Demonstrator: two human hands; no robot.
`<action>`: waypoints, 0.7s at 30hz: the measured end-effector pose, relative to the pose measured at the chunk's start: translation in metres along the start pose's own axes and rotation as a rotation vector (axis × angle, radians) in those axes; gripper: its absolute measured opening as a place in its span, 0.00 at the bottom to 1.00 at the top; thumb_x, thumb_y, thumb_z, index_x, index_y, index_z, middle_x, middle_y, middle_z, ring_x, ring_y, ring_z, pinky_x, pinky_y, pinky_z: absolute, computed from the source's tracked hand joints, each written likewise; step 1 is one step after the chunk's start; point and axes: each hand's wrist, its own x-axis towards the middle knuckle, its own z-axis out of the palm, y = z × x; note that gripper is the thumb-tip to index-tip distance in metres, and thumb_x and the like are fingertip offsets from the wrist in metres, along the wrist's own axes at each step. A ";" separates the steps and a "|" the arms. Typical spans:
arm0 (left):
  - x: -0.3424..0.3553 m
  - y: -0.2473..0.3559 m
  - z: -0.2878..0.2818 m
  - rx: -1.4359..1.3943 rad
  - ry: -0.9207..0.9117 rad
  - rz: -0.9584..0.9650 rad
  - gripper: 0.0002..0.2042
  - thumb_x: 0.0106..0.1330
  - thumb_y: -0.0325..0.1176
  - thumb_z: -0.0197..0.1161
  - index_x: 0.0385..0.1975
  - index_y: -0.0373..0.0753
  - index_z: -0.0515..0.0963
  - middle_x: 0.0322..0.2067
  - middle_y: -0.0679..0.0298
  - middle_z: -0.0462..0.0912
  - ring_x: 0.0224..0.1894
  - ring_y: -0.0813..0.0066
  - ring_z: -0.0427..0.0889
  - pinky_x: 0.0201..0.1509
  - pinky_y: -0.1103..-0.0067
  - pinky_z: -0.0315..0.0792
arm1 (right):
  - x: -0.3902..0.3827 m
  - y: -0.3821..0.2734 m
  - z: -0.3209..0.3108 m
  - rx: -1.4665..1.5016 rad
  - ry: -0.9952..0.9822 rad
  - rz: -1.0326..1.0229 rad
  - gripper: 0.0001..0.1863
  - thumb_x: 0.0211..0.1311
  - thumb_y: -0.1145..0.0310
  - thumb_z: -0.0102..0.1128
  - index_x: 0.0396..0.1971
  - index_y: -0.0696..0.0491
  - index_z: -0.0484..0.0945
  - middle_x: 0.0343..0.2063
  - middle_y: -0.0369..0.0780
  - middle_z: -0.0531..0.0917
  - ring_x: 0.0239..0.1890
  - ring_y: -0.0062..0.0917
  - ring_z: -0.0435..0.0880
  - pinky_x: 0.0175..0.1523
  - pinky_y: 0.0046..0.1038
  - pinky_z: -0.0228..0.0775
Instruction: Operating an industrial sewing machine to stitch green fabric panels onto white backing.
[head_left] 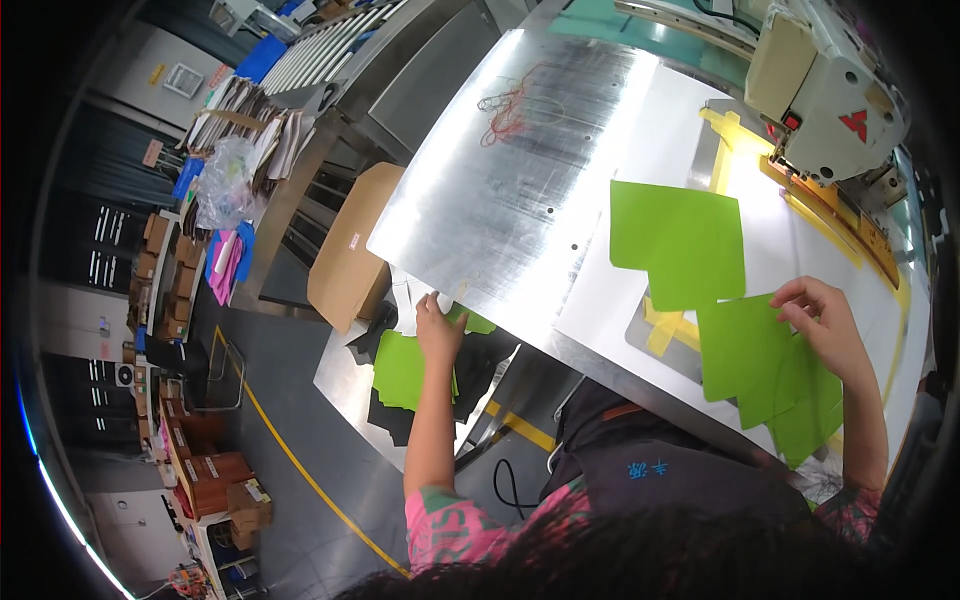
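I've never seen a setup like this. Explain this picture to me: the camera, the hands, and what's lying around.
There is no robot here: a person works with two bare hands. The single picture comes from a wide fisheye camera on their head, looking down, so straight edges bend.

The right hand is at overlapping green pieces on a white sheet. Beyond stands what looks like an industrial sewing machine. Reddish threads lie on the metal tabletop.

The left hand reaches past the tabletop's edge, over lower green pieces lying on dark ones. Whether either hand has a firm grip isn't clear.
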 end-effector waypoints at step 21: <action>0.118 -0.061 0.060 -0.775 0.000 -0.378 0.17 0.60 0.34 0.59 0.48 0.32 0.75 0.38 0.56 0.82 0.37 0.66 0.82 0.38 0.75 0.75 | -0.018 0.028 0.003 0.065 -0.001 0.091 0.07 0.58 0.74 0.54 0.35 0.60 0.76 0.30 0.36 0.81 0.33 0.18 0.78 0.41 0.20 0.70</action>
